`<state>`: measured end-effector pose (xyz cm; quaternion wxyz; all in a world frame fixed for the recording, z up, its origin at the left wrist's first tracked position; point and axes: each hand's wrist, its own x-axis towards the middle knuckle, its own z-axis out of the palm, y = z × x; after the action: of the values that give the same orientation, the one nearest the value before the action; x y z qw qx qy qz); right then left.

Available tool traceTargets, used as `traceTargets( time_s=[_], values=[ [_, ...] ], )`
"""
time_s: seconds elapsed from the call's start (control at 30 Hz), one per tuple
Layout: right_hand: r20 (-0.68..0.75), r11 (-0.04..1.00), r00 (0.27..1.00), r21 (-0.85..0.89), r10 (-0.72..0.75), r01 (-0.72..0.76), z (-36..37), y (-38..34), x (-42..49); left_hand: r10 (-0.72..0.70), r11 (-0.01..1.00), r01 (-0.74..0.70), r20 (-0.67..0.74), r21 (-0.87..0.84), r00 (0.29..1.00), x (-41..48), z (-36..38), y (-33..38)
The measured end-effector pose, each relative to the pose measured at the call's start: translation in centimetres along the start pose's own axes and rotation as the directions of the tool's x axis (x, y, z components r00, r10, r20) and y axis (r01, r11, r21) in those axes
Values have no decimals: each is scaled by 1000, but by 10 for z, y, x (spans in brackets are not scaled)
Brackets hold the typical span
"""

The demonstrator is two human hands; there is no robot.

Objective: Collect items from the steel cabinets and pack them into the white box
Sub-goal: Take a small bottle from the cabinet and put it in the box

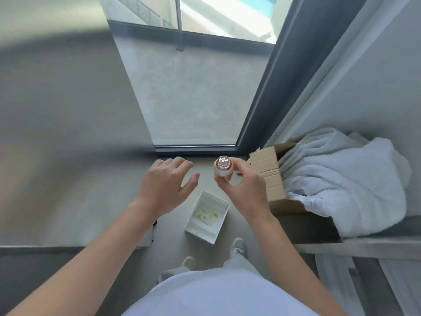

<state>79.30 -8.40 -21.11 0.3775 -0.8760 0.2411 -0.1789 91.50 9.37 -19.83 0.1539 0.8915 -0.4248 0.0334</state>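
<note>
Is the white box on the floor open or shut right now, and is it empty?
Open and not empty: the white box shows its inside from above, with a pale yellowish item lying on its bottom.

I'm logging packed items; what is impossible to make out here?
Head view:
The small bottle: label hidden by the grip of the right hand; only its top shows.
The cardboard box: contents covered by the white cloth.
The yellowish packet in the white box: print too small.
The surface on the left: smeared by blur.

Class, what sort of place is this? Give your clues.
Probably a storeroom or utility corner: a grey steel shelf holding a brown cardboard box of white cloth, beside a tall glass window.
</note>
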Motion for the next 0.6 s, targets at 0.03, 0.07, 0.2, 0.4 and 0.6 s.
traceTargets(
  time_s=[0.03,0.07,0.2,0.4,0.6],
  values=[
    [31,1000,999,12,-7,7,5,4,9,-40,999,40,-1,9,999,1,3,-4],
    [60,1000,998,23,-13,12,10,9,17,-73,997,73,6,19,997,2,7,-5],
    [186,998,981,56,-50,41,21,33,50,-201,979,199,63,38,977,19,23,-1],
    [349,992,934,121,-78,37,28,76,99,-402,915,402,82,24,912,51,50,24],
    [424,995,905,102,-26,-19,47,113,127,-484,873,488,142,6,864,57,79,23]
  ],
)
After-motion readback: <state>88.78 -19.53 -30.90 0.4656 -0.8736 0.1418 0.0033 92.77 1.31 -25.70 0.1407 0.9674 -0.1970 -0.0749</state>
